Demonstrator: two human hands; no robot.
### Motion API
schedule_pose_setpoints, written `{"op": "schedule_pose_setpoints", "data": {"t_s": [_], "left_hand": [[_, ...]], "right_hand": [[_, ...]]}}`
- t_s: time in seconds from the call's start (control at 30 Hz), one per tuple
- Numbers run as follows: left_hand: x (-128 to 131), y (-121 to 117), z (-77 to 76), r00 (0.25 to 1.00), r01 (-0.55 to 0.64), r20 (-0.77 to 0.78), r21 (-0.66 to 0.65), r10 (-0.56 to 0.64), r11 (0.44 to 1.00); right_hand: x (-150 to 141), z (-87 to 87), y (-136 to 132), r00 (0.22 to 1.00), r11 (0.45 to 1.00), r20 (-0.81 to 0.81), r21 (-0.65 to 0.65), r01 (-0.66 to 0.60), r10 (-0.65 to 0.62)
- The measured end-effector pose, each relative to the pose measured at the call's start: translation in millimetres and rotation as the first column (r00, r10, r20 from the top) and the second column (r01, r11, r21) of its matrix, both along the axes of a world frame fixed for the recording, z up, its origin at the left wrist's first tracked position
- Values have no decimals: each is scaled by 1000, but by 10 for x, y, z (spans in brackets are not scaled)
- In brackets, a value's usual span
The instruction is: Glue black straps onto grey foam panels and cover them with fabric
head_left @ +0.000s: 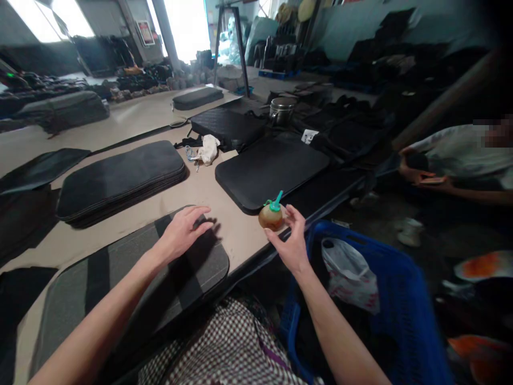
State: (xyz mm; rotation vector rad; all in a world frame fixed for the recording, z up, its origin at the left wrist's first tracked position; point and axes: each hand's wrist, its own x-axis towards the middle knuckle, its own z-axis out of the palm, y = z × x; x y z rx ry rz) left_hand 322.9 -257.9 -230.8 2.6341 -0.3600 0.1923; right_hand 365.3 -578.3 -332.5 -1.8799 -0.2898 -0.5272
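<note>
My right hand (pixel 292 243) is beside a small round squeeze bottle (pixel 271 218) with amber contents and a green nozzle cap. Thumb and fingers are apart around the bottle's near right side; whether they touch it I cannot tell. The bottle stands upright near the table's edge. Over a grey flat panel (pixel 132 267) with dark bands across it, my left hand (pixel 185 230) hovers with fingers stretched and nothing in them. Just behind the bottle lies a black padded panel (pixel 272 166) with rounded corners.
A stack of black panels (pixel 122 179) lies left on the table. Behind are a white cloth (pixel 208 149), a black quilted piece (pixel 226 128) and a metal mug (pixel 282 110). A blue crate (pixel 404 278) holding a plastic bag (pixel 348 272) stands right. Another person (pixel 460 160) sits beyond.
</note>
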Motion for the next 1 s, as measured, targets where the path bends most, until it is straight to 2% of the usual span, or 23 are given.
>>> {"op": "schedule_pose_setpoints", "data": {"t_s": [0.07, 0.17, 0.3, 0.4, 0.47, 0.57, 0.67, 0.87, 1.0], "left_hand": [[469, -181, -47, 1000, 14, 5, 14, -14, 1000], [1059, -379, -130, 1000, -14, 24, 76, 13, 997], [1499, -490, -248, 999, -35, 3, 252, 35, 967], [1678, -434, -363, 999, -32, -9, 376, 38, 926], [1779, -363, -433, 1000, -18, -4, 411, 21, 911], [1873, -280, -491, 1000, 9, -1, 417, -9, 909], [1921, -237, -522, 1000, 9, 5, 410, -12, 912], [2002, -206, -578, 999, -3, 34, 423, -12, 906], [1975, -260, -566, 997, 36, 53, 422, -64, 906]], "right_hand": [[112, -3, -13, 996, 995, -65, -73, -60, 56], [203, -17, -14, 992, 986, -110, -149, -80, 64], [196, -12, -33, 993, 983, -112, -172, -66, 47], [184, 3, -63, 987, 988, -146, -131, -86, 67], [197, 18, -107, 985, 994, -159, -65, -84, 73], [233, 63, -254, 983, 998, -180, 58, -11, 21], [330, 108, -512, 975, 987, -205, 117, 110, -84], [822, 77, -1067, 936, 947, -155, 10, 322, -316], [1100, 22, -1199, 935, 943, -120, -54, 329, -333]]}}
